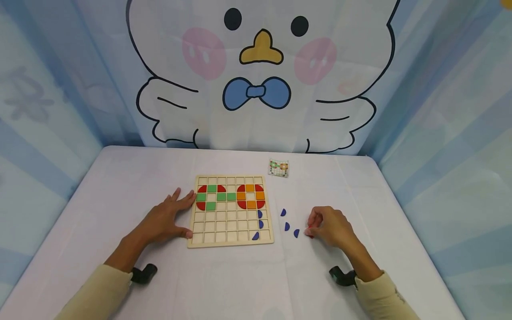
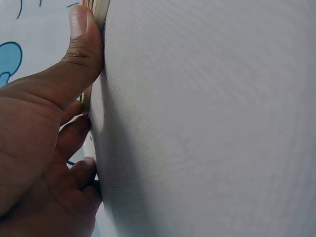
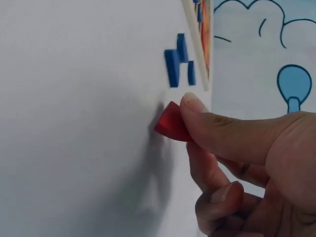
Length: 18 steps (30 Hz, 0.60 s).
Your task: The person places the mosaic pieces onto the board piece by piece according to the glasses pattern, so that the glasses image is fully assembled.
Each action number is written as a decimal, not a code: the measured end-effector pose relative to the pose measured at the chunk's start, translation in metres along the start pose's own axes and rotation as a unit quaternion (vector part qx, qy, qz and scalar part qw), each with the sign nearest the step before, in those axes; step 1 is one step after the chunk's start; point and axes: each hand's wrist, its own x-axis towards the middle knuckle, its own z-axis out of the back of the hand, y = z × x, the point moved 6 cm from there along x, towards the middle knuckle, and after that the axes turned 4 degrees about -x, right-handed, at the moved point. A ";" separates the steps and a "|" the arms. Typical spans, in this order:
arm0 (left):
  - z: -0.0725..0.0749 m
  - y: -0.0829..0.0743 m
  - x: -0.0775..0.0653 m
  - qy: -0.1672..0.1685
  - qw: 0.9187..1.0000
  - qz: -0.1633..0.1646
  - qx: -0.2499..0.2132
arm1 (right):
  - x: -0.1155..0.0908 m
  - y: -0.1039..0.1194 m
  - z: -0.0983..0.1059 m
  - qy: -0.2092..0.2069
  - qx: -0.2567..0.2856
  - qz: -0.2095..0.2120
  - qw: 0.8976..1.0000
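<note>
A wooden grid board (image 1: pixel 230 244) lies on the table, with red, green and orange pieces filling parts of its upper rows. Three blue half-round pieces (image 1: pixel 261 224) sit along its right column. My left hand (image 1: pixel 164 220) rests against the board's left edge, thumb and fingers spread; the left wrist view shows the thumb (image 2: pixel 81 47) touching that edge. To the right of the board, my right hand (image 1: pixel 330 226) pinches a red quarter-circle piece (image 3: pixel 172 123) between thumb and finger. Three loose blue half-round pieces (image 1: pixel 287 226) lie between the board and this hand.
A small pattern card (image 1: pixel 278 168) lies behind the board's right corner. The white-covered table (image 1: pixel 232 284) meets a curtain (image 1: pixel 256 129) with a cartoon bird at the back. Curtains also hang on both sides.
</note>
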 end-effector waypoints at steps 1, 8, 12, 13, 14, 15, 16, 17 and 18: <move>0.000 0.000 0.000 0.000 1.000 0.000 0.000 | 0.000 0.002 0.000 0.001 0.008 0.005 1.000; 0.000 0.000 0.000 0.003 1.000 0.006 0.000 | 0.003 0.025 0.002 -0.021 0.060 0.045 0.997; 0.000 -0.001 0.000 0.006 1.000 0.009 0.000 | 0.004 0.039 0.000 -0.022 0.088 0.046 0.995; 0.000 -0.001 0.000 0.006 1.000 0.010 0.001 | 0.004 0.043 -0.001 -0.021 0.092 0.046 0.994; 0.000 -0.001 0.000 0.006 1.000 0.010 0.002 | 0.005 0.047 -0.002 -0.020 0.096 0.046 0.994; 0.000 -0.001 0.000 0.006 1.000 0.011 0.003 | 0.005 0.051 -0.002 -0.020 0.100 0.046 0.994; 0.000 -0.001 0.000 0.006 1.000 0.011 0.003 | 0.006 0.054 -0.003 -0.021 0.104 0.046 0.993; 0.000 -0.001 0.000 0.006 1.000 0.012 0.004 | 0.007 0.057 -0.004 -0.022 0.106 0.046 0.993; 0.000 -0.001 0.000 0.006 1.000 0.012 0.004 | 0.007 0.061 -0.004 -0.023 0.108 0.047 0.993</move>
